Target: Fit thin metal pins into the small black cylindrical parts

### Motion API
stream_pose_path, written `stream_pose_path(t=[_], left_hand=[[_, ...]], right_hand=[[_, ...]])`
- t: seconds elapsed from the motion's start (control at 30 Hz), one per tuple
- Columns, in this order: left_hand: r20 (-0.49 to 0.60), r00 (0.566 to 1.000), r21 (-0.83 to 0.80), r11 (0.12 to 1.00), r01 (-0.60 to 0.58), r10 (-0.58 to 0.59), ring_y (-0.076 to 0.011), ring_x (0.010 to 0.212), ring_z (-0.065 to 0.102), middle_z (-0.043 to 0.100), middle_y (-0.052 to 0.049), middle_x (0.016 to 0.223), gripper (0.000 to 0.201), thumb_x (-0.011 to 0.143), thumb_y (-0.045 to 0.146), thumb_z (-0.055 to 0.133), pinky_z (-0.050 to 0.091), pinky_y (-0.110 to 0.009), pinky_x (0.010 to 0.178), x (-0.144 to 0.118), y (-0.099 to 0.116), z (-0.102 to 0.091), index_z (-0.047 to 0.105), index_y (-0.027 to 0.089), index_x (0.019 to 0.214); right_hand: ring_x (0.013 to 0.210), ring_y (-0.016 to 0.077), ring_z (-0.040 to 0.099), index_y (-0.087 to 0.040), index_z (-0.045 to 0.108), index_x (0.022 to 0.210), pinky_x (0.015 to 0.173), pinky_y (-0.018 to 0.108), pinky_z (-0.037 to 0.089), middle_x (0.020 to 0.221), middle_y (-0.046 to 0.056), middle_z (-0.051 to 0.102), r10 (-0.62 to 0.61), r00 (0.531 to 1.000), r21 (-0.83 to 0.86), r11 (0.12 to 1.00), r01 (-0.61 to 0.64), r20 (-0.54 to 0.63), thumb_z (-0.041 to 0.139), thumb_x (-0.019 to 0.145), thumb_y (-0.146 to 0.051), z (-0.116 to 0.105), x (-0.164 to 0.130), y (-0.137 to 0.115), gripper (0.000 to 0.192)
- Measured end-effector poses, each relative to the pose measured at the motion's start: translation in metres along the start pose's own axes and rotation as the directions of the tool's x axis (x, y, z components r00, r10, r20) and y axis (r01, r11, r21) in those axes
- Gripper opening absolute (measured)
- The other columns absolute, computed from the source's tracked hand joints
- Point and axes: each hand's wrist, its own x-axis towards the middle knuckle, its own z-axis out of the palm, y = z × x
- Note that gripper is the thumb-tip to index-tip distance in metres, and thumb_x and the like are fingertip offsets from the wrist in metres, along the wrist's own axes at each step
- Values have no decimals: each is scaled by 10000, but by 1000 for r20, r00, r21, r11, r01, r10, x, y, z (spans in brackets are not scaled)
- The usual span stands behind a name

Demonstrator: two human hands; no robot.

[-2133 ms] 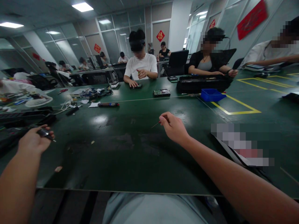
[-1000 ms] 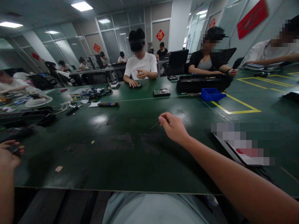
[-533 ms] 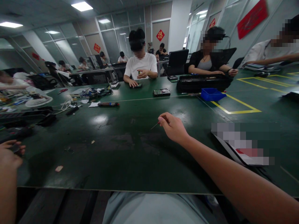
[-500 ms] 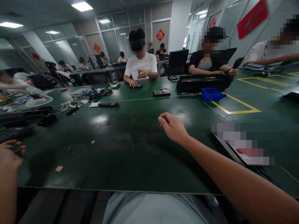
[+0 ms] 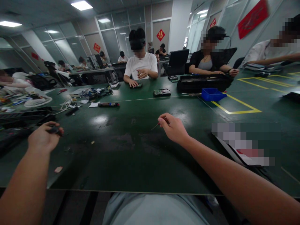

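My right hand point(image 5: 172, 126) is raised over the middle of the green table point(image 5: 112, 168), its fingers closed in a pinch. From it a thin screwdriver point(image 5: 154, 127) points down and to the left, with a bit of red showing at the fingertips. Over the left part of the table is my left hand point(image 5: 44, 137), fingers curled around a small dark object point(image 5: 54, 129). Blur and the fingers hide what kind of object that is.
A blue bin point(image 5: 212, 94) stands by yellow tape lines at the right. Beyond my hands lie a hard drive point(image 5: 162, 92) and a dark screwdriver-like tool point(image 5: 108, 104). A white fan point(image 5: 37, 101) and cables clutter the left. Across the table, a co-worker point(image 5: 140, 68) handles a small device.
My left hand has come in from the left edge, moving right and forward with the dark object in its grip. My right hand and the screwdriver have hardly moved.
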Motion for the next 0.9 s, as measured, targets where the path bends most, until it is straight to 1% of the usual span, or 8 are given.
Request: stream_pose_path(t=[0.17,0.27,0.37,0.47,0.6,0.67,0.8,0.9], left_hand=[[171,985,-128,991,25,-3,-127,628,523,547,-4,715,193,623,4,424,424,-248,592,-41,10,80,521,132,731],[325,943,-156,988,-17,67,-134,608,519,533,-22,719,197,569,8,425,402,-254,566,-63,14,123,518,131,692],[522,840,-164,984,-77,152,-136,617,522,549,-33,727,178,575,38,451,396,-254,573,-94,17,161,557,133,683],[681,710,-157,983,-95,177,-141,649,530,556,-31,726,156,610,68,462,411,-262,621,-131,18,193,574,144,688],[830,538,-90,988,-128,145,-146,665,529,561,-28,718,154,670,94,448,409,-280,659,-177,9,224,586,152,708],[872,473,-54,986,-158,123,-149,673,532,569,-26,716,163,693,107,438,409,-289,676,-194,0,234,592,154,716],[912,405,36,969,-245,69,-167,703,532,574,-31,714,188,709,123,402,422,-304,701,-214,-22,244,586,158,689],[935,343,58,920,-387,85,-188,783,549,597,-35,778,201,738,140,403,432,-321,745,-217,-33,244,602,163,748]], right_hand=[[653,174,622,-208,622,910,615,296,407,716,18,674,-7,1000,-6,1000,7,-3,474,964,-370,-2,-1,0,226],[644,178,615,-207,623,905,608,299,404,709,21,669,2,1000,-20,1000,-2,-20,475,963,-382,-4,-1,0,236],[658,183,622,-204,624,908,618,303,407,724,28,675,14,999,-30,999,-15,-43,472,964,-388,-5,0,-1,245],[681,191,633,-203,623,907,632,308,413,742,38,686,34,998,-33,999,-36,-55,474,963,-386,-5,0,-1,242],[688,198,634,-204,628,907,637,313,412,751,47,692,55,997,-54,997,-59,-62,481,958,-380,-5,1,-1,236],[687,196,633,-206,628,905,636,310,407,747,43,690,67,995,-55,996,-71,-69,480,958,-382,-4,1,-1,236],[681,193,627,-210,617,916,641,309,403,733,33,679,104,990,-42,993,-108,-100,461,966,-399,-3,2,-2,250],[670,189,623,-212,608,949,646,308,404,725,26,671,106,987,-27,994,-110,-120,445,972,-402,-2,2,-2,251]])
